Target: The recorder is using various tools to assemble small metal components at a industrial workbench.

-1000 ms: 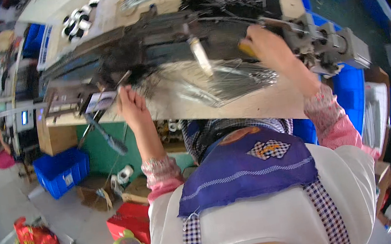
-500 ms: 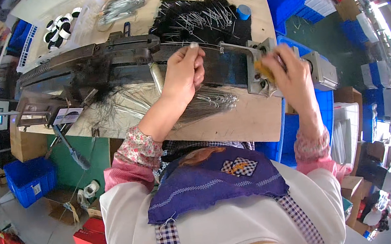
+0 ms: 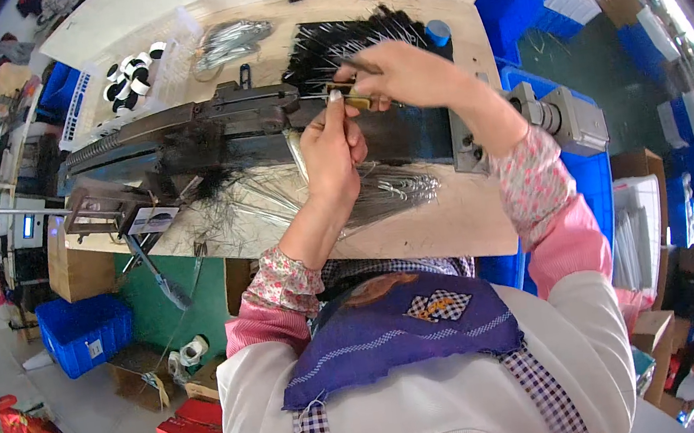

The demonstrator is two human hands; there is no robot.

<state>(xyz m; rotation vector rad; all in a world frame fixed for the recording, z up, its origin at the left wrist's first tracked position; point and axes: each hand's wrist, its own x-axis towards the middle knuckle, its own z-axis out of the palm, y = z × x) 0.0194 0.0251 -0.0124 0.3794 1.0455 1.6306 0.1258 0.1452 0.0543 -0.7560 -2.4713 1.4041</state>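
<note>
Over the bench machine (image 3: 202, 117), my left hand (image 3: 328, 153) is closed, thumb and fingertips pinched at a thin metal wire (image 3: 312, 97) that runs out of the machine's jaw. Just right of those fingertips, my right hand (image 3: 403, 78) grips a small tool with yellow handles (image 3: 360, 102); its exact kind is partly hidden by the fingers. The two hands almost meet. Behind the right hand, dark bristle brushes with wire stems (image 3: 316, 45) lie heaped on a black mat. Loose looped wires (image 3: 401, 190) are spread on the table below the left hand.
A motor unit (image 3: 558, 119) stands at the table's right end. A clear bin (image 3: 176, 50) with black and white rolls sits at the back left, beside a bundle of wires (image 3: 232, 43). A blue cap (image 3: 438, 32) is near the mat. Blue crates (image 3: 86, 334) stand on the floor.
My right hand has come from the motor end leftward to my left hand, bringing the yellow-handled tool. The left hand stays pinched near the wire. The whole view has shifted slightly.
</note>
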